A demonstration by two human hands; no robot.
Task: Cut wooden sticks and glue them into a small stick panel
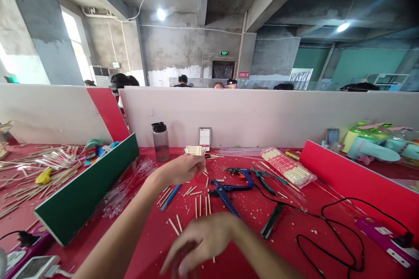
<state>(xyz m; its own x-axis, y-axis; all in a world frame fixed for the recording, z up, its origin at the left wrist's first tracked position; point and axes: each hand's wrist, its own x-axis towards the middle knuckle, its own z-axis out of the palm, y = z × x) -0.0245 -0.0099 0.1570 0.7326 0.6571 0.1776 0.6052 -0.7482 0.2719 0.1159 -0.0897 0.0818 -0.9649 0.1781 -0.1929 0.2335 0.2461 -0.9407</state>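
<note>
My left hand (185, 166) reaches forward over the red table with its fingers curled and pointing down. What lies between them, if anything, is hidden. Just behind it stands a small piece built of pale wooden sticks (194, 150). Closer to me, my right hand (204, 239) hovers with fingers apart, blurred by motion, and nothing shows in it. Beyond it lie several short cut sticks (201, 207). To their right rest a blue-handled cutter (224, 196), a blue glue gun (248, 177) and green-handled pliers (264, 182). A black utility knife (273, 221) lies nearer me.
A dark bottle (160, 141) and a phone (205, 137) stand by the white partition (245, 117). Packaged chopsticks (288, 168) lie at right. A green divider (91, 187) and a red divider (353, 178) flank the table. A black cord (330, 222) loops near a purple power strip (379, 231).
</note>
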